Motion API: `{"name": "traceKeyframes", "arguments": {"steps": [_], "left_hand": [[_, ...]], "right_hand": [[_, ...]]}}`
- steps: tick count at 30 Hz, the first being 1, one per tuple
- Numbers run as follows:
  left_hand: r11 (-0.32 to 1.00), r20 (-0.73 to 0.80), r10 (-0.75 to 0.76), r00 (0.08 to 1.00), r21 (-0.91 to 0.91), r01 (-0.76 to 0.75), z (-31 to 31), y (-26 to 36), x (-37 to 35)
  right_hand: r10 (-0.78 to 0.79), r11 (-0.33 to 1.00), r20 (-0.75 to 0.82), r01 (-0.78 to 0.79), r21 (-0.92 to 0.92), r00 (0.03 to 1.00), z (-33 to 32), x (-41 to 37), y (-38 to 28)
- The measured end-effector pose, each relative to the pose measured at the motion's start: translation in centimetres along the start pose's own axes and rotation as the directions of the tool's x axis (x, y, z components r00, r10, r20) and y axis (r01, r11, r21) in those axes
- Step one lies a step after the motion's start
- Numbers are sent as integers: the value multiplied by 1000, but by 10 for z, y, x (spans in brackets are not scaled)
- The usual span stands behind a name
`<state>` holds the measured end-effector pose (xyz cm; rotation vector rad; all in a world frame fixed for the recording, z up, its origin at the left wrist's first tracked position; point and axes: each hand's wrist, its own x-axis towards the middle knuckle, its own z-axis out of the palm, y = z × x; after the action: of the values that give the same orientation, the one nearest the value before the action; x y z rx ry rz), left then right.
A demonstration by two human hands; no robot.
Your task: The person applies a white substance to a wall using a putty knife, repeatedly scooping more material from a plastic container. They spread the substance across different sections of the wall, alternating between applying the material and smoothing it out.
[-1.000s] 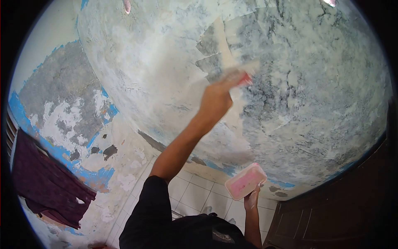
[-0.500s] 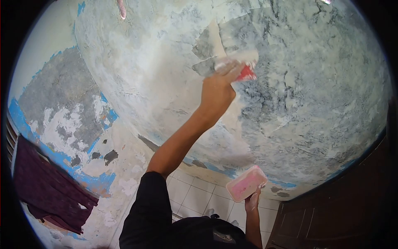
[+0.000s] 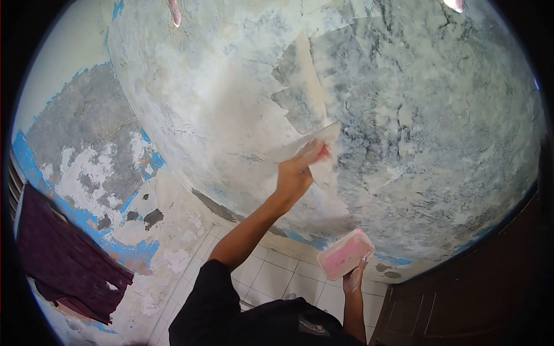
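My left hand (image 3: 297, 173) is closed around a putty knife (image 3: 329, 134), its wide pale blade against the wall and a bit of red showing by my fingers. Around the blade the wall (image 3: 231, 115) carries smooth whitish filler on the left and rough grey, mottled patches on the right. Lower down, my right hand (image 3: 353, 279) grips the edge of a shallow, pale rectangular tray (image 3: 330, 271) with pink on its surface. White smears mark the fingers of my right hand. The tray is tilted and held apart from the putty knife.
A dark purple cloth (image 3: 75, 254) hangs at the lower left, beside a wall with bare grey and blue patches (image 3: 81, 121). White floor tiles (image 3: 271, 277) lie below. A dark brown panelled door (image 3: 450, 294) stands at the lower right.
My left hand has moved down and slightly left along the wall with the putty knife, and its blade has turned. My right hand and the tray have hardly shifted.
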<state>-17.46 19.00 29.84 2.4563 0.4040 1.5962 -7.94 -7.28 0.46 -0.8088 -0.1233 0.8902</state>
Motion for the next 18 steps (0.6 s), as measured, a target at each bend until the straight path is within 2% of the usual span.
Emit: {"name": "traceKeyframes", "arguments": {"steps": [1, 3, 5, 7, 9, 10, 11, 12, 14, 17, 18], "left_hand": [[986, 1, -91, 996, -141, 90, -15, 6, 4], [988, -367, -155, 917, -53, 146, -39, 14, 37], [964, -508, -224, 832, 11, 266, -63, 14, 68], [968, -518, -211, 829, 5, 249, -59, 5, 97], [930, -381, -346, 857, -17, 368, -46, 27, 103], [984, -440, -129, 889, 52, 169, -20, 21, 101], [981, -419, -22, 908, 164, 100, -1, 30, 98], [989, -415, 57, 908, 147, 5, 14, 46, 92], [985, -154, 37, 987, 172, -10, 32, 75, 73], [992, 116, 119, 986, -47, -114, 19, 85, 67], [987, 250, -2, 968, -157, 43, 5, 94, 73]], "right_hand": [[-1, 1000, 25, 1, 3, 1000, 1, 1, -1], [21, 1000, 1, -21, 0, 1000, 2, -1, 0], [31, 999, -2, -31, -6, 1000, 4, -3, 0], [29, 999, 20, -28, -16, 999, 8, -7, -1], [45, 999, -13, -46, -26, 999, 14, -9, -1], [51, 998, -29, -52, -31, 998, 16, -8, -1], [44, 999, -16, -45, -20, 999, 16, -6, -1], [39, 999, -6, -39, -9, 999, 14, -5, 2], [37, 999, -1, -37, -2, 999, 11, -5, 7], [26, 1000, -21, -26, -11, 999, 6, -5, 5], [13, 1000, -30, -13, -3, 999, 6, -6, 4]]}}
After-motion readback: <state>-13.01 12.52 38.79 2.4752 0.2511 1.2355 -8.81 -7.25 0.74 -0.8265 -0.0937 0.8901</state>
